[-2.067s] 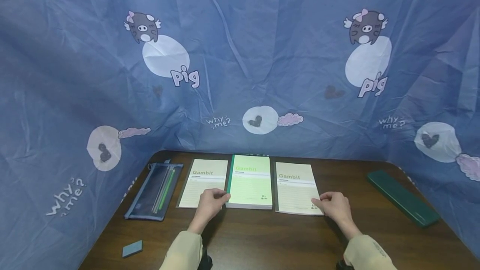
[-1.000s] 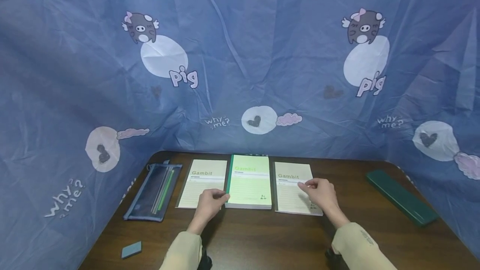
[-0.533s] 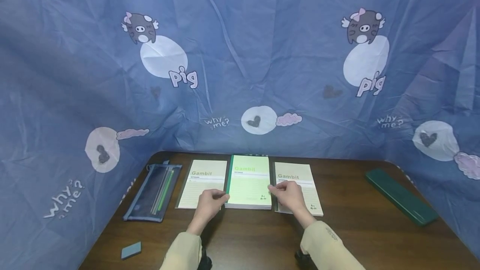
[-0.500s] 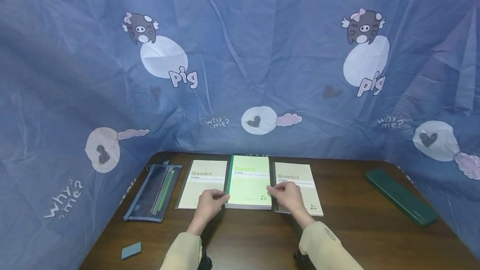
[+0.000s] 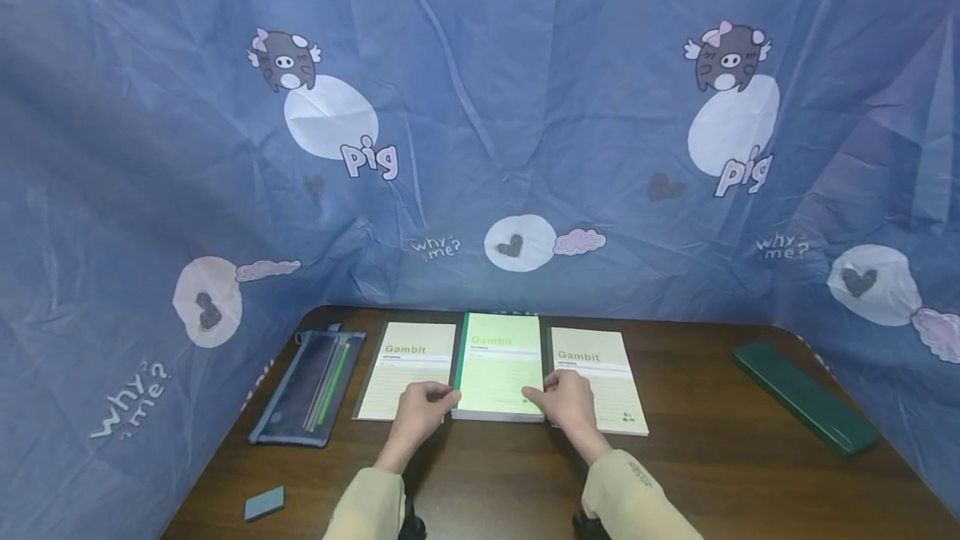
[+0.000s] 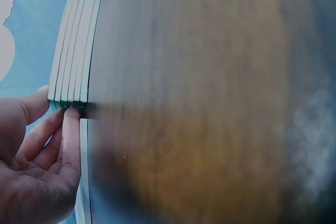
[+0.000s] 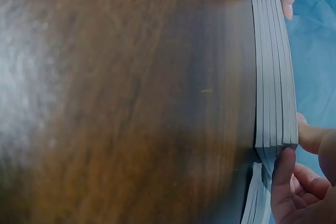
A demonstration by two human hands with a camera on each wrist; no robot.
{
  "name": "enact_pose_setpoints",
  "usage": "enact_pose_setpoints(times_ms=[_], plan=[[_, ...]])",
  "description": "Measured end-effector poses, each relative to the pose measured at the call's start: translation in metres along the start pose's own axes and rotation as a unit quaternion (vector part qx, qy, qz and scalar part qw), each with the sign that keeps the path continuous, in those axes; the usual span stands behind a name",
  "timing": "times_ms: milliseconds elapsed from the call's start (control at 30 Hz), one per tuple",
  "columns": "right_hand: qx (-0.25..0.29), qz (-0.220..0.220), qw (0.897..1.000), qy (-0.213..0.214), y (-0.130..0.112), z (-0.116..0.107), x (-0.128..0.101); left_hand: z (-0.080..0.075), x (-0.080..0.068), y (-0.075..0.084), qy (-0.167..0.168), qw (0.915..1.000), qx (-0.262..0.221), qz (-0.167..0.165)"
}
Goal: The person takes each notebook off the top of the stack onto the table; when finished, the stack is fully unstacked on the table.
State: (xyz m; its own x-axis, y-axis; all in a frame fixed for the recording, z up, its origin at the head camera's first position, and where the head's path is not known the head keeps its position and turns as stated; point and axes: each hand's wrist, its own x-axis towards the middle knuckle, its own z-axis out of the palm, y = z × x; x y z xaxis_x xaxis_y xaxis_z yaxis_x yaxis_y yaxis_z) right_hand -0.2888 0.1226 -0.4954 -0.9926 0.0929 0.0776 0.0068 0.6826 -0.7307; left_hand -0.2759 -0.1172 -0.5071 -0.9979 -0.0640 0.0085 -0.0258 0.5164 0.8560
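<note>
Mid-grasp on the green Gambit notebook stack (image 5: 498, 365), centre of the worktop (image 5: 712, 473), between two single cream Gambit notebooks: left notebook (image 5: 405, 369) at 9 o'clock of the stack, right notebook (image 5: 596, 377) at 3 o'clock.

Left hand (image 5: 422, 411) at the stack's near-left corner, thumb on top, fingertips (image 6: 71, 124) against the edge; left wrist view shows about five stacked books (image 6: 76, 40). Right hand (image 5: 564, 400) at the near-right corner, thumb on the cover, fingers (image 7: 281, 182) curling under the stack edge (image 7: 273, 72); overlaps the right notebook's near-left corner. Both hands clamped on the stack, one per near corner. Stack flat on the worktop, not lifted.

Judged step: securing a two-handed hold on the stack, pre-lift or pre-square. Next move calls for even pinch both sides, fingers fully under the bottom book so none stays behind, then level lift or slide toward 6 o'clock without dragging the neighbours.

Elsewhere: mesh pencil case (image 5: 311, 386) at 9 o'clock, blue eraser (image 5: 264, 503) at 8 o'clock, dark green case (image 5: 806, 396) at 3 o'clock, blue pig-print cloth (image 5: 480, 107) behind.
</note>
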Motion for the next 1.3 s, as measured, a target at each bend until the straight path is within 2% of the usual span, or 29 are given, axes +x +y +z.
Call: enact_pose_setpoints(times_ms=[500,867,1000,1133,1200,1300], plan=[[0.001,0.016,1.0,0.005,0.003,-0.001,0.001,0.001,0.0,0.002,0.0,0.9999,0.006,-0.015],[0.01,0.035,0.999,0.008,0.007,-0.017,0.001,0.001,0.0,-0.001,-0.004,1.0,0.0,-0.005],[0.096,0.071,0.993,-0.008,0.016,-0.026,0.004,0.001,-0.001,0.001,-0.001,1.0,0.001,-0.006],[0.191,0.12,0.974,-0.019,0.026,-0.039,0.008,0.001,-0.001,0.003,0.003,1.0,0.004,-0.002],[0.209,0.135,0.968,-0.023,0.033,-0.048,0.008,0.001,-0.001,0.003,0.005,1.0,0.004,-0.002],[0.219,0.142,0.965,-0.028,0.046,-0.063,0.009,0.002,-0.001,0.003,0.006,1.0,0.005,-0.001]])
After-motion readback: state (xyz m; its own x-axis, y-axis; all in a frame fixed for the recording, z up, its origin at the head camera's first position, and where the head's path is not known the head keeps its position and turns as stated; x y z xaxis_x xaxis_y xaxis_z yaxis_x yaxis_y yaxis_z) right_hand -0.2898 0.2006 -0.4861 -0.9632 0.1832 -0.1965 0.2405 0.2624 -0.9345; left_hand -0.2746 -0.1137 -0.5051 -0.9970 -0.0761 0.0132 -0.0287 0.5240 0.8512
